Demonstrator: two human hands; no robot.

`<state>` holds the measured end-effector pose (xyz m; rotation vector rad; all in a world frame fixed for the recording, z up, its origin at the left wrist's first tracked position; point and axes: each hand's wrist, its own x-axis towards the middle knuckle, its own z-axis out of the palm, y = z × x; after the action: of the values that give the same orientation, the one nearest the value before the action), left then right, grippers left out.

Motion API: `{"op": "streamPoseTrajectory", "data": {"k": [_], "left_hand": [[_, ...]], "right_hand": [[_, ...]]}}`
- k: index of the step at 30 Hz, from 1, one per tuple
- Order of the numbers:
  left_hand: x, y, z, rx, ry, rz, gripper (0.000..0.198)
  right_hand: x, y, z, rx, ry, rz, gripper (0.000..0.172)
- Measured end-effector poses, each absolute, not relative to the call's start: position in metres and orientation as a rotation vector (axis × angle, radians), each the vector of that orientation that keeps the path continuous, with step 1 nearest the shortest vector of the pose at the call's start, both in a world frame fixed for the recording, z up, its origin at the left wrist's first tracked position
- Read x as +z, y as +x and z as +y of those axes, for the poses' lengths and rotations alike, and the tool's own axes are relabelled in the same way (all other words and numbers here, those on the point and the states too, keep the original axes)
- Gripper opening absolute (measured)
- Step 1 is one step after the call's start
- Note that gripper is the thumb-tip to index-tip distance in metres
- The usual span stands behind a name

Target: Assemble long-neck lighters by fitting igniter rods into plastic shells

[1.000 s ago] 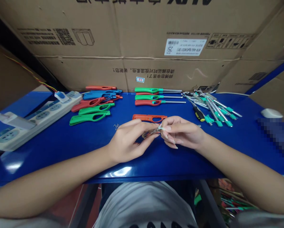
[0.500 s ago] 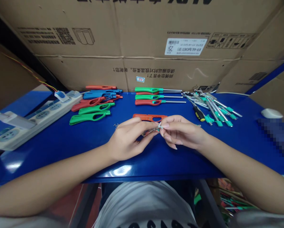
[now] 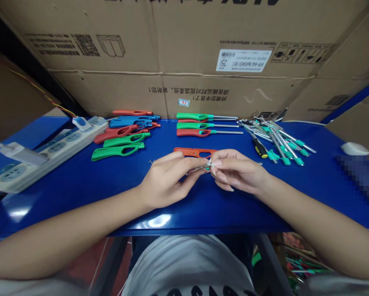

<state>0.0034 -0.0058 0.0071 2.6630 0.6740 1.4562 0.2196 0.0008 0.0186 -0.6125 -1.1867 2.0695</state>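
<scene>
My left hand [image 3: 165,181] and my right hand [image 3: 235,170] meet over the blue table [image 3: 79,181], both pinched on a small clear and metal lighter part [image 3: 203,167] held between the fingertips. Just behind the hands lies an orange lighter shell [image 3: 192,152]. Green, red and blue lighter shells [image 3: 122,135] are stacked at the back left. Three assembled lighters with metal tubes [image 3: 203,125] lie at the back middle. To the right is a pile of metal tubes with teal ends [image 3: 279,142] and a screwdriver [image 3: 260,147].
A white power strip [image 3: 45,152] with plugs runs along the left. Large cardboard boxes [image 3: 184,57] wall off the back. A white object [image 3: 352,148] sits at the far right. A tiny metal piece [image 3: 152,161] lies left of my hands.
Both hands stay together on the small part, with only slight finger shifts. The view has tipped a little.
</scene>
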Motion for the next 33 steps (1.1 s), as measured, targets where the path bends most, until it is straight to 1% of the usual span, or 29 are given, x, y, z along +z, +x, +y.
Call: {"op": "streamPoseTrajectory", "data": {"k": [5, 13, 25, 33], "left_hand": [[0.009, 0.005, -0.007, 1.486, 2.623, 0.672, 0.022], [0.006, 0.005, -0.006, 1.509, 2.601, 0.627, 0.025], [0.012, 0.004, -0.007, 1.485, 2.621, 0.629, 0.022], [0.009, 0.004, -0.007, 1.445, 2.619, 0.647, 0.022]], "right_hand": [[0.017, 0.219, 0.001, 2.09, -0.577, -1.174, 0.014], [0.008, 0.219, 0.002, 2.114, -0.493, -1.218, 0.016], [0.021, 0.219, -0.003, 2.028, -0.549, -1.192, 0.015], [0.013, 0.218, 0.0, 2.088, -0.521, -1.158, 0.014]]}}
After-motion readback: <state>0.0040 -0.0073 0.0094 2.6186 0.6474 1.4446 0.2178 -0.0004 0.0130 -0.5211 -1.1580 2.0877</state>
